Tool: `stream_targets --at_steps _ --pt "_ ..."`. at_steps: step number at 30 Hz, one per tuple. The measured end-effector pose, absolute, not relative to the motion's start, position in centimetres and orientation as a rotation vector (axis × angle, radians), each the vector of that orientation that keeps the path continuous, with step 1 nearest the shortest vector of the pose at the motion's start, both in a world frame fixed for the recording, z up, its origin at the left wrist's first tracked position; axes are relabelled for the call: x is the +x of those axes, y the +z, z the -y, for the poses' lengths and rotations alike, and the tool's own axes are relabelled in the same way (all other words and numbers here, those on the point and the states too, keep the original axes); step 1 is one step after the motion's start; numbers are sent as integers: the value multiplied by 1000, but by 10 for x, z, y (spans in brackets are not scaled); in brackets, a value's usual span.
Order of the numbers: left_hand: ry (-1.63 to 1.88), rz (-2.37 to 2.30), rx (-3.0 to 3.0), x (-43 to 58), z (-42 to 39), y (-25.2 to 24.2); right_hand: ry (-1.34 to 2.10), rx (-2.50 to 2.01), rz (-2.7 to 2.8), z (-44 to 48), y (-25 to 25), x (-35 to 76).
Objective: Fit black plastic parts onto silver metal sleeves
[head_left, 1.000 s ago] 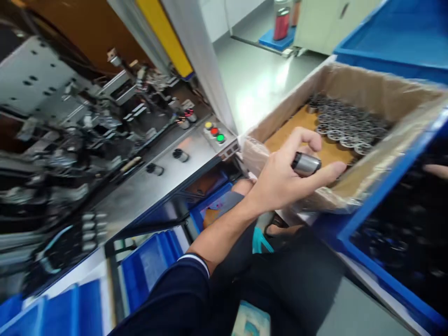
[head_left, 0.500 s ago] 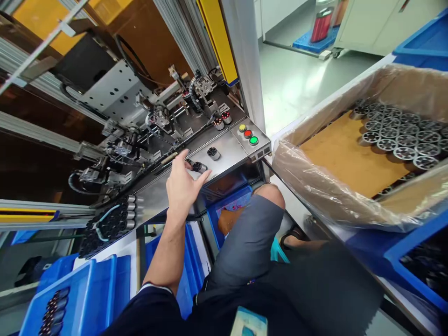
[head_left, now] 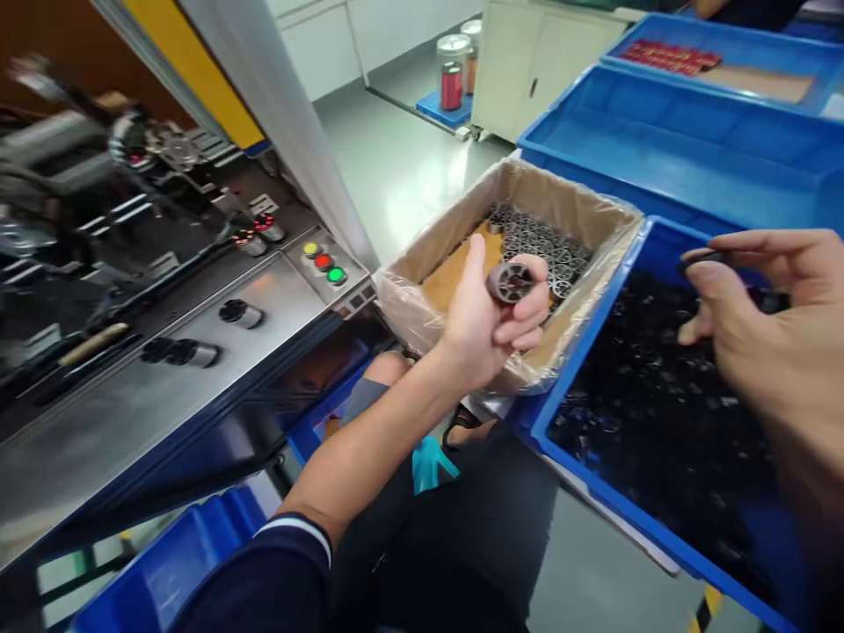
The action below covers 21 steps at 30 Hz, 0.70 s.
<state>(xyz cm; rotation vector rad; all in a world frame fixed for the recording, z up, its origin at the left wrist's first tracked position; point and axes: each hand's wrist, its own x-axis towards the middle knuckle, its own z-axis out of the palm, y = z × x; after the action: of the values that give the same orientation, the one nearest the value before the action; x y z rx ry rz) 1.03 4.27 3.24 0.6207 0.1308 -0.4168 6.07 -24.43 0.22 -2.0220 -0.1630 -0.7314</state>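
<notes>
**A:** Seeing any change from half a second ago?

**B:** Yes. Away from the worktop [head_left: 283,303] with the left hand [head_left: 471,334], now over the film-lined carton [head_left: 560,198] mid-scene. Then spread wide beside the cylinders; now holding a metal shell [head_left: 512,283], with fingers curled round its side, spoked end tilted toward the camera. Similar to the rows of shells [head_left: 560,251] in the carton's far part.

**A:** And with the right hand [head_left: 771,325]?

**B:** Out of view then, in at the right now. Pinching a small black piece [head_left: 702,258] between thumb and fingertips, above the blue bin [head_left: 593,325] full of dark parts [head_left: 665,422]. Can't make out its exact shape, being partly covered.

**A:** Anything on the worktop?

**B:** Seeing three black-ended cylinders [head_left: 198,353] at left, lying on their sides: two close together, one just beyond, toward the coloured buttons [head_left: 323,261]. Can't tell if touching.

**A:** Meaning for the work?

**B:** Looks like a switch from worktop handling to collecting parts. Loaded in both hands at once; still well apart, shell over the carton, piece over the bin. Not joined, by the look.
</notes>
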Motion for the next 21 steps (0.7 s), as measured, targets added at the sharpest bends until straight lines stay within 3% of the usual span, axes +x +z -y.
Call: stream_targets --at_steps 5,9,21 --pt "-506 -8 717 16 13 5 -850 -1774 473 195 9 18" --pt "-420 72 844 9 17 -5 -701 -1900 647 184 12 4" --pt "-284 79 1033 2 14 -4 -537 -2084 510 197 28 -5"
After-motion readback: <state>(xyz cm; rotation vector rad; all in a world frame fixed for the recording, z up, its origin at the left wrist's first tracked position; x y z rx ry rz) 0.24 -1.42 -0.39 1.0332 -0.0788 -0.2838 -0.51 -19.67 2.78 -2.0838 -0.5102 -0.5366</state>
